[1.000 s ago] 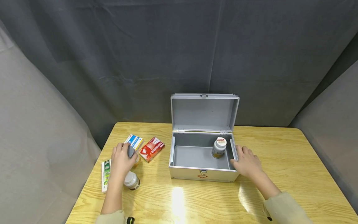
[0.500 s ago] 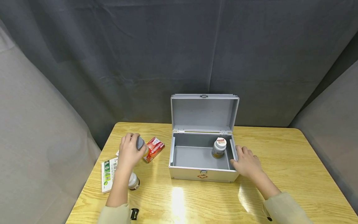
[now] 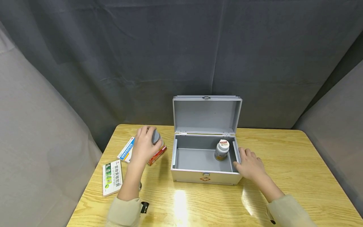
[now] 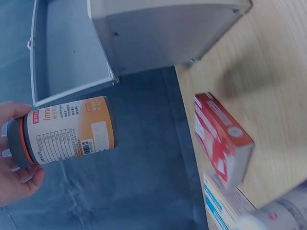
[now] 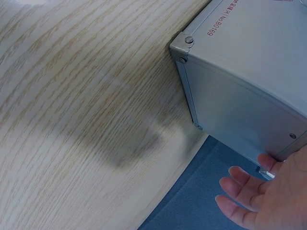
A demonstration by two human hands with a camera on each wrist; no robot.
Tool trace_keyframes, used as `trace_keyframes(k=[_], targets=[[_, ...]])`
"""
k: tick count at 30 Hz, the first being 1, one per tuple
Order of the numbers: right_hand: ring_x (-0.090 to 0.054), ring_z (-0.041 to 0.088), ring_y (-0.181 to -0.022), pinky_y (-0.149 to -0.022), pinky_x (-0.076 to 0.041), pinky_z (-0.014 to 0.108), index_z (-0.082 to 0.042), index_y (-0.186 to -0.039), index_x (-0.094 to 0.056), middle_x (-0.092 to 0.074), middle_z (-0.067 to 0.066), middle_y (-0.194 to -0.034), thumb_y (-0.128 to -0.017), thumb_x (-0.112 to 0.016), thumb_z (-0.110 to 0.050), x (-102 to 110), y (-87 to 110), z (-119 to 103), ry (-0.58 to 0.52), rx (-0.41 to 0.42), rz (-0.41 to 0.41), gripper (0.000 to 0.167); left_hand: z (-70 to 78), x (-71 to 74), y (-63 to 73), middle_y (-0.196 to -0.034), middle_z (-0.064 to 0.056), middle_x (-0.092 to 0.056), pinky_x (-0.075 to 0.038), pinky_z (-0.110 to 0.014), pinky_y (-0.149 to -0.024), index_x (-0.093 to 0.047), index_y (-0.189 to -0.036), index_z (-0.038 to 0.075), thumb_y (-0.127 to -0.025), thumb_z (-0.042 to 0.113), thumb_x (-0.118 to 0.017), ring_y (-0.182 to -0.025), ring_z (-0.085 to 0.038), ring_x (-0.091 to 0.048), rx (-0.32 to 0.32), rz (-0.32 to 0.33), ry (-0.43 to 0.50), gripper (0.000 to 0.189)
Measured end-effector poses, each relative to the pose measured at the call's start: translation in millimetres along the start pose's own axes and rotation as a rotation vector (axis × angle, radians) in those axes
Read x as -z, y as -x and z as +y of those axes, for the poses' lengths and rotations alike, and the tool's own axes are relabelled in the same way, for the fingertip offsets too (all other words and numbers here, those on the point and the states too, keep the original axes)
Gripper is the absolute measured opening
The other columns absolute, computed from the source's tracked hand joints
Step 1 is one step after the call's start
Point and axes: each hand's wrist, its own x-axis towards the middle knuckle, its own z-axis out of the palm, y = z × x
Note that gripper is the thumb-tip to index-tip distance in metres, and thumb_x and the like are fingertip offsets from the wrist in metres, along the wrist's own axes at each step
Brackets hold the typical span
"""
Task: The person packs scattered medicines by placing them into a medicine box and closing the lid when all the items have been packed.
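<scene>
My left hand (image 3: 144, 143) grips a pill bottle (image 4: 72, 129) by its dark grey cap. The label is white and orange, and in the left wrist view the bottle is clear of the table. Below it in the head view lies a red medicine box (image 3: 157, 155), partly covered by the hand. My right hand (image 3: 250, 165) is at the right wall of an aluminium first-aid box (image 3: 181, 175) with its lid up. Its thumb lies over the rim and its fingers are outside, loosely bent in the right wrist view. A white pill bottle (image 3: 222, 149) stands inside, towards the right.
A blue and white medicine box (image 3: 126, 149) and a green and white one (image 3: 112, 178) lie on the wooden table (image 3: 283, 176) at the left. Another white bottle (image 4: 283, 213) is mostly hidden behind the left forearm in the head view. A dark curtain (image 3: 141, 63) hangs behind.
My left hand has carried the grey-capped pill bottle rightward and away from me, towards the first-aid box, uncovering the green and white medicine box. The right hand keeps its place.
</scene>
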Motion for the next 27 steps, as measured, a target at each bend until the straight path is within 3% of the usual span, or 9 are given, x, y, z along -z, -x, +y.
trace_keyframes(k=[15,27], targets=[[-0.044,0.044,-0.101,-0.076,-0.038,0.060,0.002,-0.129,-0.030,-0.042,0.029,-0.115,-0.084,-0.051,-0.034,-1,-0.5,1,0.000,-0.007,-0.005,0.062,42.4,-15.8,-22.4,-0.103,-0.010,-0.053,-0.042,-0.040,-0.077,-0.061,-0.108,0.005,-0.071,0.021,-0.066,-0.091,-0.027,-0.045,-0.139,-0.010,0.030,0.041],[-0.044,0.044,-0.101,-0.076,-0.038,0.060,0.003,-0.130,-0.030,-0.042,0.029,-0.116,-0.084,-0.051,-0.034,-1,-0.8,1,-0.007,-0.005,-0.003,0.062,74.2,-39.4,-30.9,-0.105,-0.006,-0.053,-0.043,-0.036,-0.077,-0.060,-0.109,0.009,-0.072,0.025,-0.065,-0.093,-0.023,-0.046,-0.230,-0.080,0.024,0.041]])
